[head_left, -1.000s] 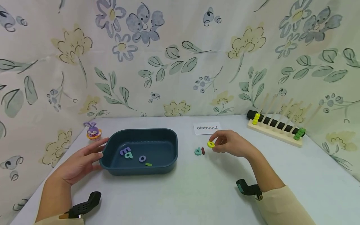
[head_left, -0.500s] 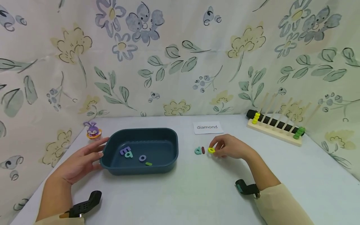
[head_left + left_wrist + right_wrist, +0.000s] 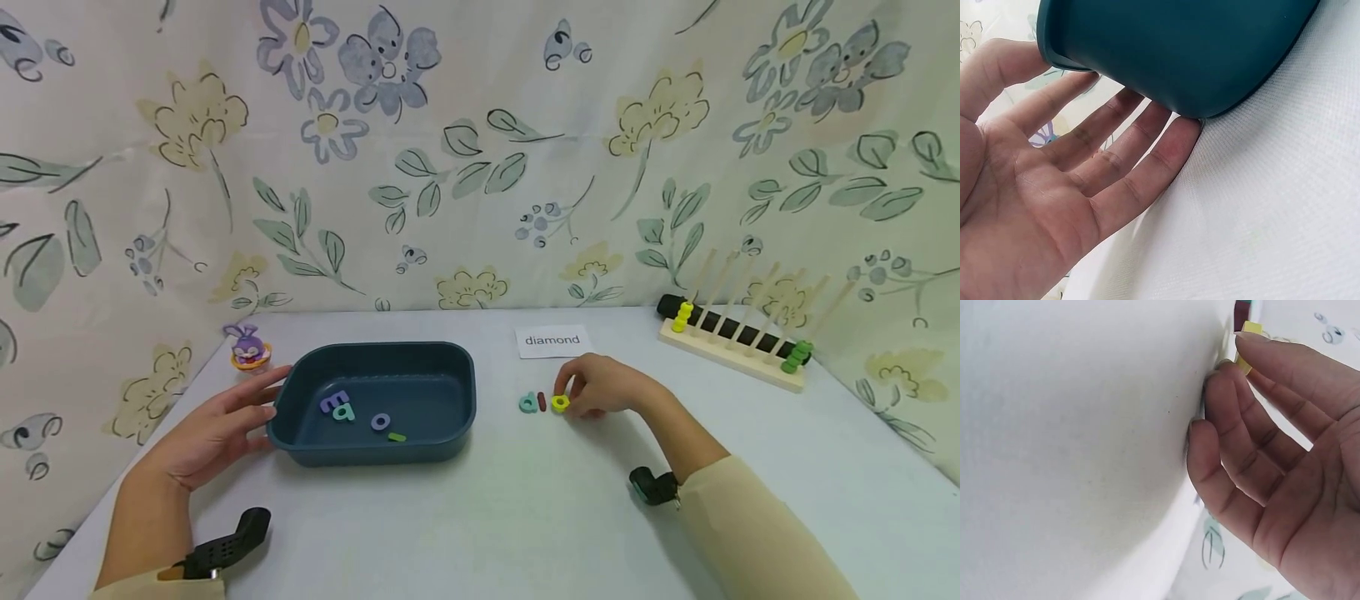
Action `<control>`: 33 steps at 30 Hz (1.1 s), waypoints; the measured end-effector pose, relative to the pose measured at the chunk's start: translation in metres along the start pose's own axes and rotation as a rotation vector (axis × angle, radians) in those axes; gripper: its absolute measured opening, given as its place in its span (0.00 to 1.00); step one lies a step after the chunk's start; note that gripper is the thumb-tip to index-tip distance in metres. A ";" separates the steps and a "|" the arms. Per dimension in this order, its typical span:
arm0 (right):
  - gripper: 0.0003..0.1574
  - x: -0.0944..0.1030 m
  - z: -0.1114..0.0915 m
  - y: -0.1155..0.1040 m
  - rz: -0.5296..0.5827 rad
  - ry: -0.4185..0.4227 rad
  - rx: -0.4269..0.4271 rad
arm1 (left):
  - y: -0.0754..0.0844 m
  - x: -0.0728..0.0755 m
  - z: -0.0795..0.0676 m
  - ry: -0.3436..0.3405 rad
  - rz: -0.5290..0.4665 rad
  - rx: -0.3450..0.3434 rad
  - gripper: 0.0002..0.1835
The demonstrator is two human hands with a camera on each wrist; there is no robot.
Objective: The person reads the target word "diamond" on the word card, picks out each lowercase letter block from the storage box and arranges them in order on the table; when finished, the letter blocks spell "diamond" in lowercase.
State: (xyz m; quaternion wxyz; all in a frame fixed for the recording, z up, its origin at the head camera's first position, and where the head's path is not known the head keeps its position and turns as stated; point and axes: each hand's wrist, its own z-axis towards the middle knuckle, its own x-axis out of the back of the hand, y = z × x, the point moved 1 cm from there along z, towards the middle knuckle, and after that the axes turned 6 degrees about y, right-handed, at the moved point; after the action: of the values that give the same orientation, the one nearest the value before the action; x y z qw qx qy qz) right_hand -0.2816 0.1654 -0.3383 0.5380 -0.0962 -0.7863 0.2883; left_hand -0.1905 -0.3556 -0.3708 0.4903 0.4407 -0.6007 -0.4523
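In the head view my right hand (image 3: 607, 385) pinches a yellow letter piece (image 3: 560, 403) with a hole in it, low at the table. The right wrist view shows my thumb against the edge of that yellow piece (image 3: 1249, 344), other fingers curled with tips at the tabletop. A dark red letter i (image 3: 542, 402) and a teal letter d (image 3: 528, 402) lie in a row to its left. My left hand (image 3: 221, 429) rests at the left end of a dark teal basin (image 3: 375, 454), fingers extended. In the left wrist view its fingertips touch the basin's wall (image 3: 1172, 56).
Inside the basin lie a purple m (image 3: 334, 402), a teal letter (image 3: 343, 412), a purple o (image 3: 380, 422) and a small green piece (image 3: 397, 437). A card reading "diamond" (image 3: 553, 341) lies behind the row. A purple rabbit toy (image 3: 248, 348) and a wooden peg rack (image 3: 731, 354) stand farther back.
My right hand has lowered the yellow letter piece to the table and slid it slightly left, beside the dark red i. The left hand has stayed at the basin.
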 end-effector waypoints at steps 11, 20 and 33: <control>0.12 -0.002 0.008 0.000 -0.036 0.006 -0.005 | 0.000 -0.002 0.000 -0.014 -0.022 -0.011 0.34; 0.13 -0.001 0.008 -0.003 -0.037 -0.001 0.004 | 0.003 -0.001 -0.001 -0.017 -0.016 -0.017 0.34; 0.18 0.009 0.008 -0.003 -0.012 0.007 0.006 | 0.003 -0.002 -0.001 -0.016 -0.021 -0.033 0.34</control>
State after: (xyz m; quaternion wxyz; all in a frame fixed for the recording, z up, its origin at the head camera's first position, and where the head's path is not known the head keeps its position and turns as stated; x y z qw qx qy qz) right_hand -0.2922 0.1644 -0.3313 0.5429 -0.0908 -0.7839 0.2872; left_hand -0.1893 -0.3531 -0.3685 0.4875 0.4353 -0.5925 -0.4709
